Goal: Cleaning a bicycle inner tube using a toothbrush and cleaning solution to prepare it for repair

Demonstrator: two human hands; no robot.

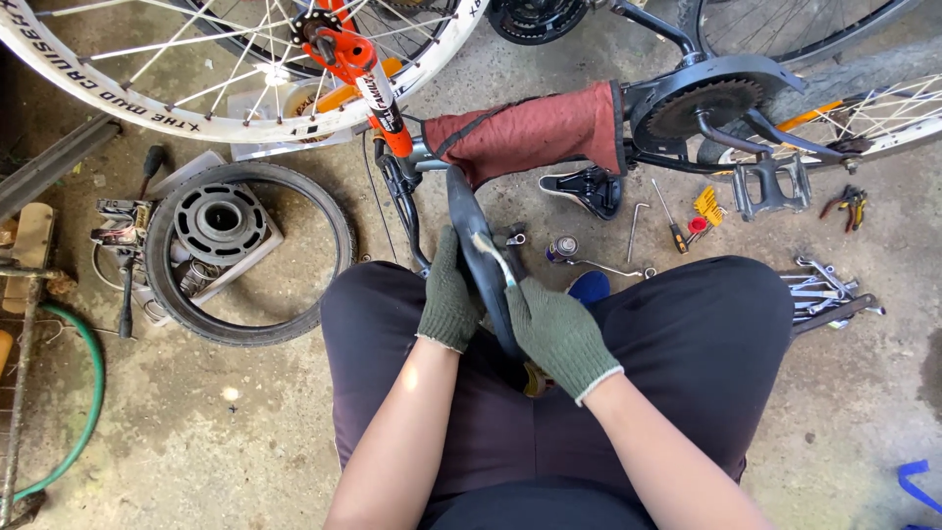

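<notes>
Looking like mid-cleaning to me: left hand [448,302] grips the black curved part [481,257] just below the red rag [535,131], right hand [556,332] clenches a small brush [494,258] against it, next probably needing steady strokes along that edge.

A person sits low on a concrete floor [245,432] with both hands in green gloves. The left hand [449,299] grips one side of a black bike saddle [478,257] that stands on its edge over the lap. The right hand [559,334] holds a small brush [494,259] against the saddle. A small tyre [250,253] lies flat near the floor's left edge. Some spanners [824,291] lie near its right edge.
</notes>
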